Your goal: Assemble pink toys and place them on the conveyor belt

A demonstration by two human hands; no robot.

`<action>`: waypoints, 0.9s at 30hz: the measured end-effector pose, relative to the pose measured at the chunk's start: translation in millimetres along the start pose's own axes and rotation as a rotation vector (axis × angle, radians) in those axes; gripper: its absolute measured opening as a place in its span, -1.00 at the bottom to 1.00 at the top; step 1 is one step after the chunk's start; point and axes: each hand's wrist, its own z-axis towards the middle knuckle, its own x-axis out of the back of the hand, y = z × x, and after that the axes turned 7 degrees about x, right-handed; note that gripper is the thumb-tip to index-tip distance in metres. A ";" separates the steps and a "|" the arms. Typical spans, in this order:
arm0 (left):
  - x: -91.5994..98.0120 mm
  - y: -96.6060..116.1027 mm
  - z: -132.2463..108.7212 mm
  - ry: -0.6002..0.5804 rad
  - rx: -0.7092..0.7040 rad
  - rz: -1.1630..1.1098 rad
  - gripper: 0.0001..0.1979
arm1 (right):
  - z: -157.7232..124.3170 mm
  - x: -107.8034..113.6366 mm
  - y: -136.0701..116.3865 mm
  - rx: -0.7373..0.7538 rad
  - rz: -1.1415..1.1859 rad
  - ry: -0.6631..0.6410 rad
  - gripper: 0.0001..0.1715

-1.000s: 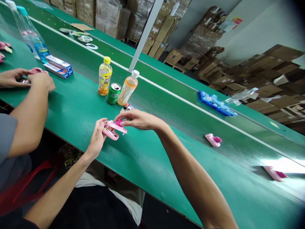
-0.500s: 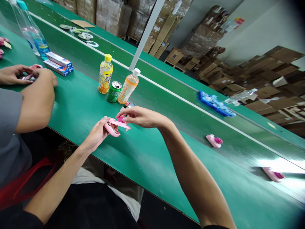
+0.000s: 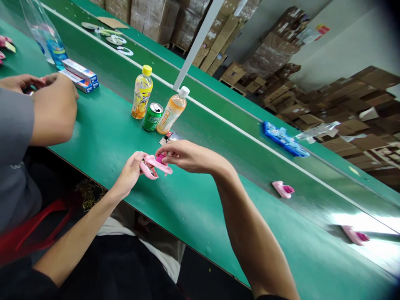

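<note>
The left hand (image 3: 128,175) and right hand (image 3: 185,155) grip a pink plastic part (image 3: 155,163) over the green desk (image 3: 103,121). Drink bottles (image 3: 142,92) stand nearby, and cardboard boxes (image 3: 154,16) are stacked beyond the desk.

Cardboard cartons (image 3: 371,77) stacked high against a pale wall (image 3: 359,41)

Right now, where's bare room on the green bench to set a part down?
Free patch: green bench between the co-worker's forearm and the left hand on the pink part. Another: between the right forearm and the loose pink piece. Crowded: around the yellow bottle, green can and orange bottle.
</note>
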 end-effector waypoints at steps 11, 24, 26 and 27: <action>-0.1 -11.2 5.0 -0.021 -0.003 -0.105 -0.46 | 13.8 -6.4 29.6 0.092 0.186 0.069 -0.72; -12.5 -15.0 23.9 0.133 -0.192 -0.153 -0.45 | -12.3 -107.4 -10.9 -0.315 -0.381 0.757 -0.39; -15.8 -16.8 26.0 0.140 -0.216 -0.131 -0.45 | -7.4 -109.7 -14.1 -0.415 -0.253 0.757 -0.42; -17.0 -18.1 27.5 0.148 -0.230 -0.120 -0.46 | -4.2 -109.3 -15.1 -0.436 -0.172 0.780 -0.46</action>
